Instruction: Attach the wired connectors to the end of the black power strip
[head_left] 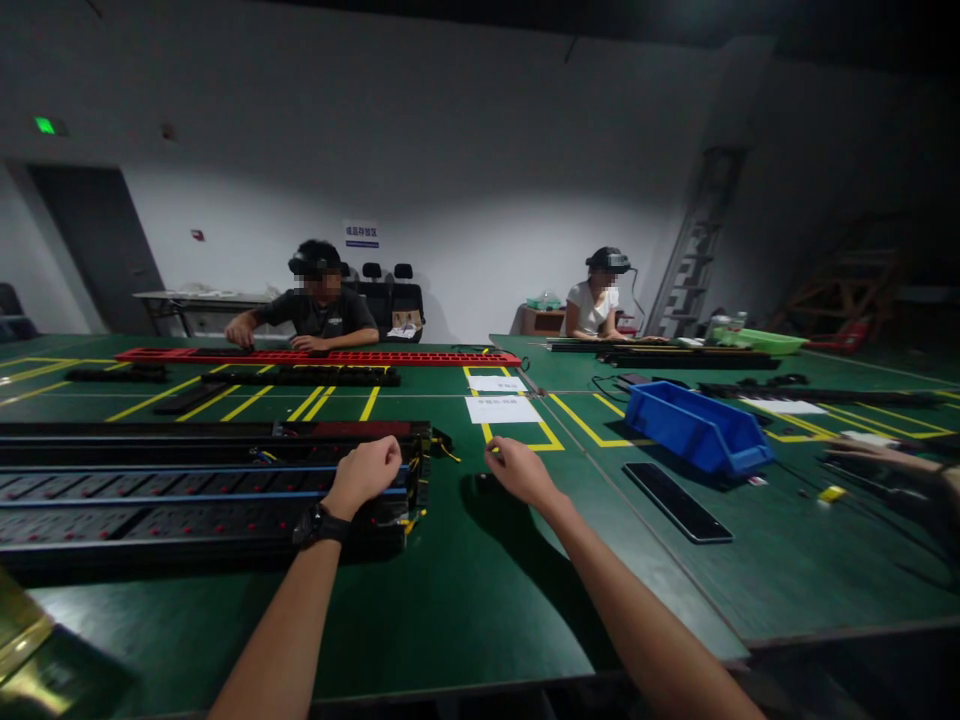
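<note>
Black strip units (150, 524), side by side on the worktop (450, 620), left: presumably stiff, weighty; best held by long edges, avoiding delicate wires (412, 520). Left hand (366, 473) over their right end, right hand (521, 472) apart; fingers curled, cannot tell whether pinching.

- One wide view, from the wearer's head; it faces 12 o'clock, forward and tipped slightly down across the green surface (465, 620);
- closest to the lens, the forearms (281, 620) enter from 7 and 5 o'clock; the left grip (365, 472) and right grip (520, 471) lie near, below center;
- well back, one person (335, 315) shows toward 10 o'clock, another person (591, 308) toward 2; the wall (450, 150) closes the view
</note>
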